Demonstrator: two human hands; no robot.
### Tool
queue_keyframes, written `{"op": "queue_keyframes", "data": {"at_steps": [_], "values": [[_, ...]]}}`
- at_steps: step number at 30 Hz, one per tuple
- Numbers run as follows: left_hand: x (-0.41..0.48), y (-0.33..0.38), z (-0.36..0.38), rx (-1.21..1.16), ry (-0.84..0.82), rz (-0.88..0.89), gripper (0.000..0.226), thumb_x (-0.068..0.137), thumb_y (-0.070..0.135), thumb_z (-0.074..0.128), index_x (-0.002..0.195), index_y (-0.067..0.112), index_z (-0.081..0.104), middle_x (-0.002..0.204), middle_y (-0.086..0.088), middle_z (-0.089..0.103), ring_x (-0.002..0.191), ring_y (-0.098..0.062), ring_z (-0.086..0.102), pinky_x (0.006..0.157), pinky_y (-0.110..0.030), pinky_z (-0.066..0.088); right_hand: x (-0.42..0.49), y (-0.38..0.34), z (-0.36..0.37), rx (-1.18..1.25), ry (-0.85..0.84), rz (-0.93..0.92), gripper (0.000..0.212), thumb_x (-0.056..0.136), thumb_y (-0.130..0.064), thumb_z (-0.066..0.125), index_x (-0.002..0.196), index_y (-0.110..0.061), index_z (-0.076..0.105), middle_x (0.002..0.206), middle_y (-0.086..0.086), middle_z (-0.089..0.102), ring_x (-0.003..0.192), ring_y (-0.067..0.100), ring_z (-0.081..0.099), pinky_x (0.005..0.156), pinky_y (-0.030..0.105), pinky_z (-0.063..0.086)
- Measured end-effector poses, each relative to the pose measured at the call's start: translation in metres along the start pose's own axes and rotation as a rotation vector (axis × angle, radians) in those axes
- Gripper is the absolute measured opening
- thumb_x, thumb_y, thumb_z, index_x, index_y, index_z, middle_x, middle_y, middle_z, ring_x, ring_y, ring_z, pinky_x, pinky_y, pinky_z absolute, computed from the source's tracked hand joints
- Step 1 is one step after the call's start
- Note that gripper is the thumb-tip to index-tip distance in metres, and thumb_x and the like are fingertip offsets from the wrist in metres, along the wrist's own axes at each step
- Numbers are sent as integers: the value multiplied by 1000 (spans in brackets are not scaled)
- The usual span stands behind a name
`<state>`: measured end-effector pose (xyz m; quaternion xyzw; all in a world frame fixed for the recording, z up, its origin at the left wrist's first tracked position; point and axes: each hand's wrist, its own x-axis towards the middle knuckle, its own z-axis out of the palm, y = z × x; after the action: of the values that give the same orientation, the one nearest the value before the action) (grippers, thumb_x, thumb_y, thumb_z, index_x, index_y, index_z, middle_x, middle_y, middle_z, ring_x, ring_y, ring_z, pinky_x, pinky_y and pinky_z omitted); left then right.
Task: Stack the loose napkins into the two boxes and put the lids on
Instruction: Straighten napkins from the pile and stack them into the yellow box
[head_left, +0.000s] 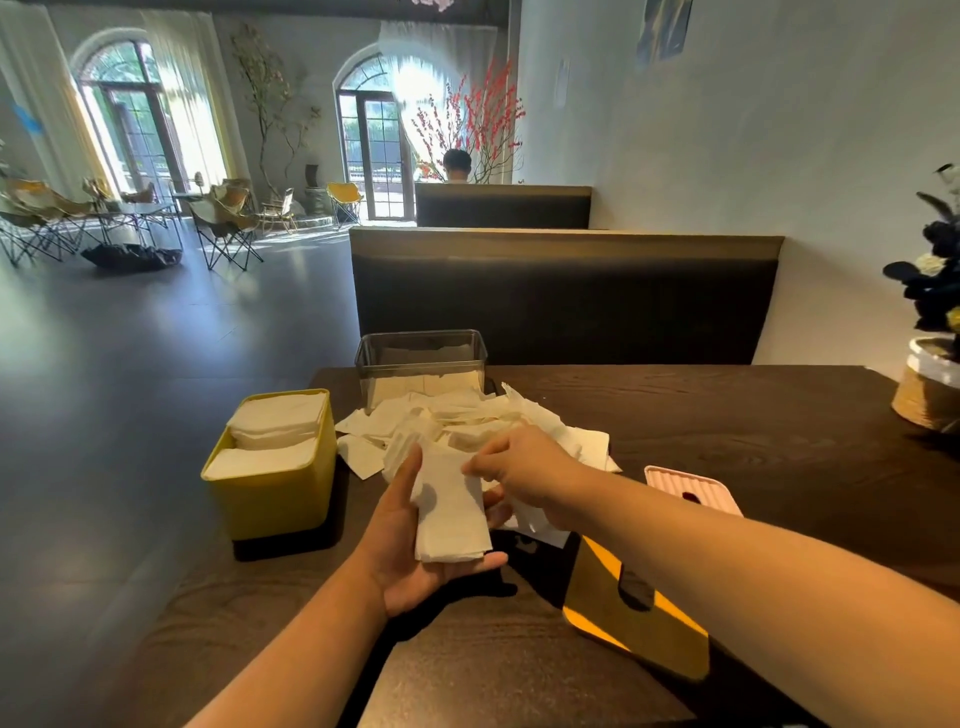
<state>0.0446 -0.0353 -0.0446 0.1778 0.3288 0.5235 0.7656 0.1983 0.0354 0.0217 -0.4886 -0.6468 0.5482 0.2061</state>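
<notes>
Head view: the left grip (402, 545) lies palm up over the middle of the counter (727, 415), thumb up the left side and fingers curled under a small stack of folded napkins (449, 504), which it holds. The right grip (524, 467) comes in from the right and pinches the stack's upper right edge between thumb and fingertips.

Just beyond both lies the loose napkin pile (467, 415), spread from the stack towards the far edge. The clear box (421, 358) stands at the far left corner, touching the pile, with napkins in its lower part. The yellow box (275, 467) sits on the left edge, just beside the pile, open and filled with napkins to its rim.

The pink lid (693, 488) lies right of the right wrist, partly hidden by the forearm. The yellow lid (634, 608), with an oval slot, lies under that forearm, nearer the near edge.

Bare wood runs from the pile to the potted plant (930, 384) at the right edge; a dark bench back (566, 296) stands behind the far edge.
</notes>
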Motion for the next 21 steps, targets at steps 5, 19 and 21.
{"op": "queue_keyframes", "data": {"at_steps": [5,19,21], "values": [[-4,2,4,-21,109,-7,56,96,42,62,139,7,60,133,-20,70,119,-33,70,101,-64,50,-6,7,-31,-586,264,-247,19,98,-43,66,105,-25,69,99,-8,66,92,13,65,75,26,55],[-7,6,3,-19,175,23,56,96,40,61,145,15,52,129,-19,73,121,-33,68,93,-60,55,-4,64,-30,-1224,308,-195,81,84,-81,56,139,-22,50,134,3,55,119,24,54,96,44,52],[-7,6,1,-6,176,31,57,96,40,62,146,16,51,129,-19,73,121,-33,68,89,-58,59,-3,64,-29,-1227,302,-203,73,87,-77,54,136,-23,50,132,3,56,117,24,55,95,45,52]]}}
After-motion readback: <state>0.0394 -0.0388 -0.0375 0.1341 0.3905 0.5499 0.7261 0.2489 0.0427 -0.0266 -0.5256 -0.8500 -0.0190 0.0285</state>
